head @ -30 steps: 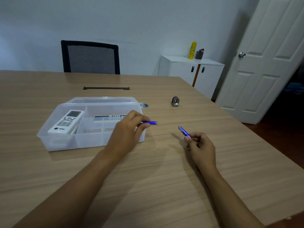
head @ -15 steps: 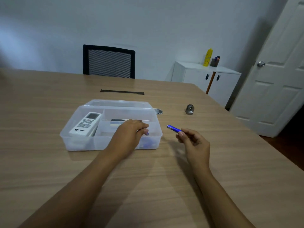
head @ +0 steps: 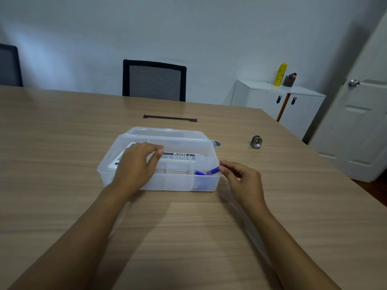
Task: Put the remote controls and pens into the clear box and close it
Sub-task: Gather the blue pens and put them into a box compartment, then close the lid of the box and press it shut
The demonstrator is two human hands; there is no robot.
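The right grip (head: 240, 178) pinches a blue pen (head: 212, 171), tilted over the clear box's (head: 178, 183) near-right compartment. The left grip (head: 136, 164), loosely released, hovers above the white remote (head: 117, 163) inside; a second remote (head: 179, 154) lies just beyond its thumb.

We are finding no readable text: markings on the dark remote (head: 179, 154) in the clear box (head: 167, 183) and on the yellow bottle (head: 280, 74) are blurring beyond legibility.

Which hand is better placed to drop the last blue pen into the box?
Right hand: it pinches the blue pen over the clear box front-right compartment. Left hand is empty, over the box's left side.
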